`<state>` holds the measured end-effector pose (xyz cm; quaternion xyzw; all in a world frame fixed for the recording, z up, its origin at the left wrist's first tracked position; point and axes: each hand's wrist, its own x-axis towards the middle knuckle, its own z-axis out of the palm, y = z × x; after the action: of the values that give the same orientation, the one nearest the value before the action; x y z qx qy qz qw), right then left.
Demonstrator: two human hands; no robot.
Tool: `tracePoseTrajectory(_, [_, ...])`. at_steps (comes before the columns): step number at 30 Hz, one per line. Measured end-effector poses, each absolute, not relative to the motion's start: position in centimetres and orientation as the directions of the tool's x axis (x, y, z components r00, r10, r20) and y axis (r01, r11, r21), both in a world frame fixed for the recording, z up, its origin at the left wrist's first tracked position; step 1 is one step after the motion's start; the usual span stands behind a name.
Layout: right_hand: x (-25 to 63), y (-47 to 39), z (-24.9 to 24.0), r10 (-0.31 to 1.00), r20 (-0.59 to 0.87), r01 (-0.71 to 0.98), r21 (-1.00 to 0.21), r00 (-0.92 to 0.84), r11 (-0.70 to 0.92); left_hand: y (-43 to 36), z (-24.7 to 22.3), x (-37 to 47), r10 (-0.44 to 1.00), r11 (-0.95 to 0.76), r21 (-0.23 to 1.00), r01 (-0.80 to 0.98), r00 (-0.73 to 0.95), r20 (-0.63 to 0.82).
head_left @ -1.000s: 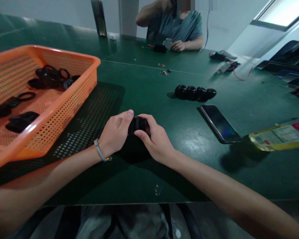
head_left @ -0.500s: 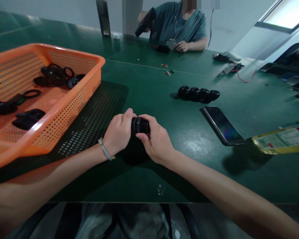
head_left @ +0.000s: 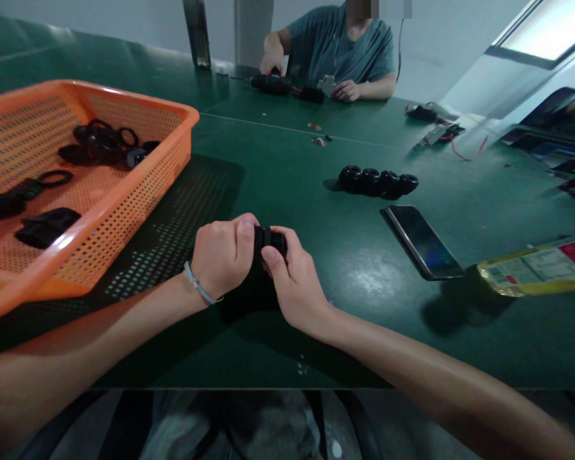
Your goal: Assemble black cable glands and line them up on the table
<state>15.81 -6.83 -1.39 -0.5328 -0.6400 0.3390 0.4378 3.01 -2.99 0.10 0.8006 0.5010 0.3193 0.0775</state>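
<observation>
A black ribbed cylindrical part (head_left: 267, 237) is held between my two hands, over the green table (head_left: 287, 191) near its front edge. My left hand (head_left: 225, 252) is wrapped round the part's left end and hides it. On the right end, my right hand (head_left: 292, 271) closes with its thumb in front and fingers behind. The orange basket (head_left: 138, 227) stands to the left with several black parts (head_left: 103, 144) and rings inside.
Several black round pieces (head_left: 378, 181) sit in a row beyond my right hand. A phone (head_left: 424, 243) and a yellow package (head_left: 541, 265) lie at the right. Across the table a person (head_left: 335, 54) rests a hand on a black power tool (head_left: 271, 84).
My left hand has turned over the part, its back now facing up more. My right thumb has moved up onto the part. The person opposite has lowered the power tool to the table.
</observation>
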Motion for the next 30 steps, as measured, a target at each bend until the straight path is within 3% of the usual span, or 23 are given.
tracePoseTrajectory(6, [15.7,-6.9,-1.5,0.990,0.126,0.304,-0.943,-0.057,0.138,-3.0,0.3,2.8,0.795,-0.539,0.293,0.790,0.362,0.487])
tracePoseTrajectory(10, [15.8,-6.8,-1.3,0.988,0.139,0.296,-0.943,-0.062,0.152,-2.9,0.3,2.6,0.777,-0.556,0.274,0.784,0.374,0.506])
tracePoseTrajectory(15, [16.5,-5.7,-1.1,0.954,0.265,0.371,-0.879,-0.137,0.298,-2.7,0.7,2.8,0.807,-0.542,0.388,0.745,0.334,0.487])
tracePoseTrajectory(18, [16.9,-5.1,-1.0,0.919,0.375,0.441,-0.809,-0.121,0.388,-2.8,1.0,3.2,0.859,-0.500,0.547,0.672,0.303,0.413])
tracePoseTrajectory(20, [17.2,-4.8,-1.0,0.881,0.461,0.523,-0.728,-0.105,0.443,-2.8,0.9,3.5,0.914,-0.404,0.714,0.572,0.276,0.296])
tracePoseTrajectory(23, [17.6,-4.5,-0.9,0.800,0.587,0.637,-0.571,-0.124,0.518,-2.8,0.5,3.8,0.929,-0.142,0.913,0.383,0.369,-0.011])
tracePoseTrajectory(26, [17.8,-4.4,-0.8,0.728,0.660,0.697,-0.433,-0.186,0.571,-2.7,0.1,4.1,0.872,0.069,0.952,0.299,0.446,-0.203])
tracePoseTrajectory(30, [17.4,-4.4,-0.6,0.754,0.618,0.780,-0.350,-0.223,0.518,-2.5,0.2,4.3,0.937,0.098,0.947,0.306,0.291,-0.191])
